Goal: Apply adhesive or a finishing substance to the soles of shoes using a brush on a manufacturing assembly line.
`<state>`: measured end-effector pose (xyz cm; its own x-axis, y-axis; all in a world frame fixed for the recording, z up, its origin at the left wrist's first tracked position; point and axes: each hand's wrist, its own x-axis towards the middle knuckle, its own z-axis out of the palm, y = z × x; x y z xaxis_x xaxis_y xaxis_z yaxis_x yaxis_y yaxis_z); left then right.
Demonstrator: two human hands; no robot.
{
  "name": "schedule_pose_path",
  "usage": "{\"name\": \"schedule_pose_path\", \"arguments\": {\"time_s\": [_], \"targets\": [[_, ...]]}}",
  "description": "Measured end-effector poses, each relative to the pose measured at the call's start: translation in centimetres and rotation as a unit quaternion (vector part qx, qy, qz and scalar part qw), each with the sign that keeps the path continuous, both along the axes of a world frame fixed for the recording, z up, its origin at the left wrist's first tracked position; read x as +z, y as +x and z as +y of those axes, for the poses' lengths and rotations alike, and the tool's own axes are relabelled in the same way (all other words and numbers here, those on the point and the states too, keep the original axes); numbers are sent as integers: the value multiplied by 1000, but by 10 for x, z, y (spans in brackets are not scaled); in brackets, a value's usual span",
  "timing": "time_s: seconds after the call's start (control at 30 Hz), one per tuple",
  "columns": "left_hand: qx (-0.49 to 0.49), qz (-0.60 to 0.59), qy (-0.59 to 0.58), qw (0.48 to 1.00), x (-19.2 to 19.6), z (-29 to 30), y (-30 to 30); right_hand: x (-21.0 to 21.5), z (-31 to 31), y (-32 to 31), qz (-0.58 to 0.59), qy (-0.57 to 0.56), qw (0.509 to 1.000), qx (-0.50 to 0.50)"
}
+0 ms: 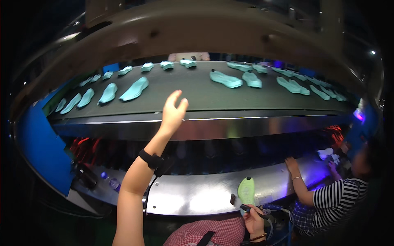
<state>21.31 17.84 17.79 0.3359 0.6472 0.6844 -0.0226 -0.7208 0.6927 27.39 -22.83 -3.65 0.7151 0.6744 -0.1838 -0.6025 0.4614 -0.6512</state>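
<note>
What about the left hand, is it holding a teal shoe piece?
No, the left hand is held out at the dark belt, open, with nothing in it.

Shoe soles (134,89) on belt (205,98)

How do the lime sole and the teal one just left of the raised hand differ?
The lime sole is yellowish; the teal sole is bluish. The lime sole lies on the metal bench, pointing nearly straight away; the teal sole lies slanted on the dark belt. Both are elongated.
</note>
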Motion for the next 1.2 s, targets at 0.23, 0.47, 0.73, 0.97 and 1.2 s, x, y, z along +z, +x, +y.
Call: {"name": "schedule_pose_path", "arguments": {"time_s": [0.23,0.47,0.73,0.97,1.2], "targets": [[13,421,151,895,39,-64,101,-18,-8,20,17,22,1000,3],[125,568,163,797,64,-52,168,-46,-28,46,104,36,994,-24],[79,666,125,731,69,-6,237,-41,-21,56,138,-6,990,-18],[45,626,74,775,66,20,284,-49,-17,71,9,-111,994,-12],[-27,587,68,806,75,-7,329,-125,9,57,-3,-75,993,92]]}}
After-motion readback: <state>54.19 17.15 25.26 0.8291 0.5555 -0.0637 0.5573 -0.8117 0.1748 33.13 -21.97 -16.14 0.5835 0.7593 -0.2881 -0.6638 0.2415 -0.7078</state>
